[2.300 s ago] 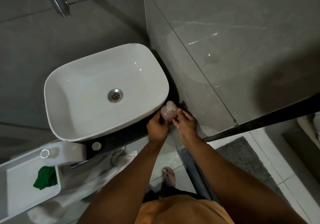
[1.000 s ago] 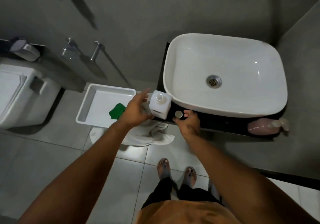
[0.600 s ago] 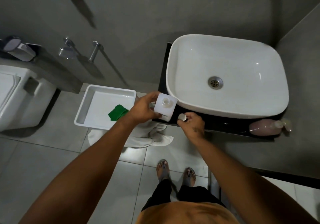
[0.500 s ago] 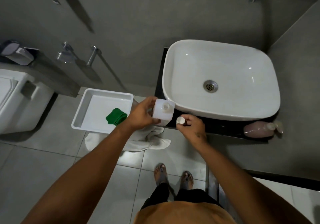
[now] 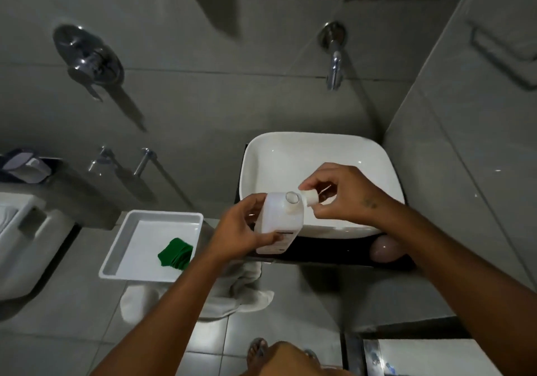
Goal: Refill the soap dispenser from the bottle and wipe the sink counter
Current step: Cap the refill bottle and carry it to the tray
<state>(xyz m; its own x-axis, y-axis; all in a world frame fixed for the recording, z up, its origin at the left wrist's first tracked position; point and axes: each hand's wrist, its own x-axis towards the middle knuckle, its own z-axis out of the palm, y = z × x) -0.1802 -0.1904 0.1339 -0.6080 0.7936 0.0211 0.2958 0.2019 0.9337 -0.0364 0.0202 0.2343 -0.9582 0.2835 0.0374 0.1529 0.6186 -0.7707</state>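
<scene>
My left hand (image 5: pixel 242 231) grips a white square refill bottle (image 5: pixel 280 223), lifted in front of the white basin (image 5: pixel 316 154). The bottle's round mouth is uncovered. My right hand (image 5: pixel 345 192) pinches the small white cap (image 5: pixel 310 197) right beside that mouth. The pink soap dispenser (image 5: pixel 383 248) lies on the black sink counter (image 5: pixel 322 255) at the right, partly hidden behind my right forearm. A green cloth (image 5: pixel 175 253) lies in a white tray (image 5: pixel 129 240) to the left.
A wall tap (image 5: pixel 334 56) sticks out above the basin. A white towel (image 5: pixel 232 294) lies crumpled on the tiled floor below the counter. A toilet (image 5: pixel 20 242) stands at the far left. The grey wall closes in on the right of the sink.
The bottle has been lifted off the counter's left end and brought up over the basin's front rim. My right hand picked the cap off the counter and now holds it at the bottle's mouth.
</scene>
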